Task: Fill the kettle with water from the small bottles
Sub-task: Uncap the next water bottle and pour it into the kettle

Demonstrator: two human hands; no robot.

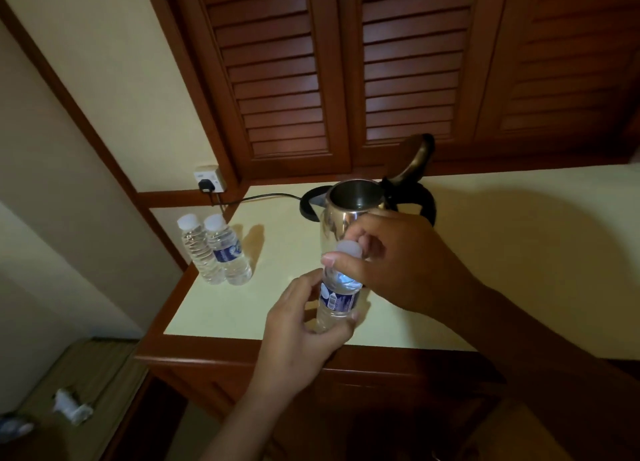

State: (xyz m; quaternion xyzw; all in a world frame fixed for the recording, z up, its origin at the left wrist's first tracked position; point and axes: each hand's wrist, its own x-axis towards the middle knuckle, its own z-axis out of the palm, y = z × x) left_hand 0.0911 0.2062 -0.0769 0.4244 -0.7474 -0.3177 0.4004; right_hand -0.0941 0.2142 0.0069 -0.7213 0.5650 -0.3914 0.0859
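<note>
A steel kettle (341, 214) stands on its black base on the cream counter (502, 270), its lid (417, 155) swung up and open. In front of it I hold a small water bottle (337, 298) with a blue label. My left hand (304, 325) grips the bottle's lower body. My right hand (391, 263) pinches its white cap (349, 249) between thumb and fingers. Two more small bottles (216, 252) with caps on stand side by side at the counter's left edge.
A black cord (263, 197) runs from the kettle base to a plug in the wall socket (209, 180). Louvred wooden doors (339, 72) rise behind the counter. Lower left, a low surface (86, 374) holds some white items.
</note>
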